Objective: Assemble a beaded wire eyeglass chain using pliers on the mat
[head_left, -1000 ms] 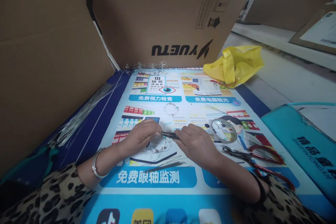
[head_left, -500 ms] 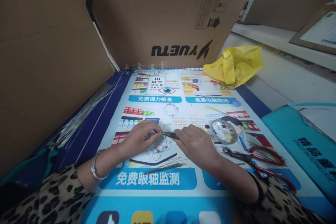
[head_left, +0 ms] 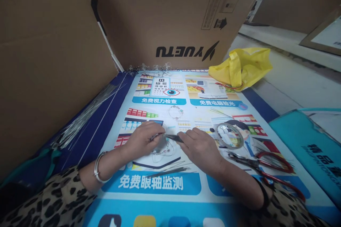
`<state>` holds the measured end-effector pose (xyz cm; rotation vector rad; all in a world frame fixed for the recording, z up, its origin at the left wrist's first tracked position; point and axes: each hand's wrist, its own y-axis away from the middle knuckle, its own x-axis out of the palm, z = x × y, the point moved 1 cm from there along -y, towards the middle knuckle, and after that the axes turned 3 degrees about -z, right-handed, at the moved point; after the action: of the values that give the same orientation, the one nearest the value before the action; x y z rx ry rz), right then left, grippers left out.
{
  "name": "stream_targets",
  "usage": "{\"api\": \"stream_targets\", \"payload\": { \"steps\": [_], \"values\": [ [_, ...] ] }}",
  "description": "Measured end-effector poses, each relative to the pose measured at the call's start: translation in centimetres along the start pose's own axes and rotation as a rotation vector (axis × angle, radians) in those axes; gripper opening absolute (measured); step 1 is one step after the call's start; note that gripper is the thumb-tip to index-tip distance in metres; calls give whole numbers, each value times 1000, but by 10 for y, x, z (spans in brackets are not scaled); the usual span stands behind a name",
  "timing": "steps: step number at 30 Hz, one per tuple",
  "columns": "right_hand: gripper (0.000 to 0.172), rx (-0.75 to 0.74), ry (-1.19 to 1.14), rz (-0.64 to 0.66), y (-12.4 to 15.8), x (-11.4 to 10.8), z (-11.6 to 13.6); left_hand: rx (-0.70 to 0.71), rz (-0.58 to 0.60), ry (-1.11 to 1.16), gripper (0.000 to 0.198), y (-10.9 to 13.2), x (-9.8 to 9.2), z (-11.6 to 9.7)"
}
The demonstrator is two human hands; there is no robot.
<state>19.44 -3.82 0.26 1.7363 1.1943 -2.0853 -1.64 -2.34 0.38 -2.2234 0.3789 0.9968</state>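
Observation:
My left hand (head_left: 145,140) is closed in a pinch on a thin wire, whose end lies between its fingertips. My right hand (head_left: 201,149) is wrapped round a pair of dark needle-nose pliers (head_left: 174,137); the handles are hidden in the palm. The pliers' tips point left and meet the wire at my left fingertips. Beneath the hands, loose loops of beaded wire (head_left: 166,151) rest on the printed sheet. A beaded bracelet (head_left: 176,112) lies just beyond them. Several straight wire pieces (head_left: 173,171) lie nearer to me.
At right are a clear round roll (head_left: 230,135) and red-handled scissors (head_left: 275,163). A yellow plastic bag (head_left: 252,67) and a teal pouch (head_left: 306,142) lie along the right side. Cardboard (head_left: 170,14) walls the back and left. A wire bundle (head_left: 85,113) lies at left.
Both hands keep nearly the same place, with the pliers' tips still at the left fingertips. The wire loops below have shifted slightly. The whole view has moved a little.

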Motion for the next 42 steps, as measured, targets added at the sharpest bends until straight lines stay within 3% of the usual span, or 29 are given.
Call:
{"api": "stream_targets", "payload": {
  "steps": [11, 24, 34, 42],
  "values": [
    [21, 10, -27, 14, 1, 1, -2, -100, -53, 209, 10, 1, 1, 0],
    [17, 26, -23, 56, 1, -1, -5, -280, 32, 232, 8, 3, 2, 0],
    [20, -13, -26, 54, -2, -3, -6, -131, 51, 150, 10, 3, 2, -1],
    [16, -81, 108, 14, -4, -7, -5, -68, 16, 182, 12, 3, 3, -3]
  ]
}}
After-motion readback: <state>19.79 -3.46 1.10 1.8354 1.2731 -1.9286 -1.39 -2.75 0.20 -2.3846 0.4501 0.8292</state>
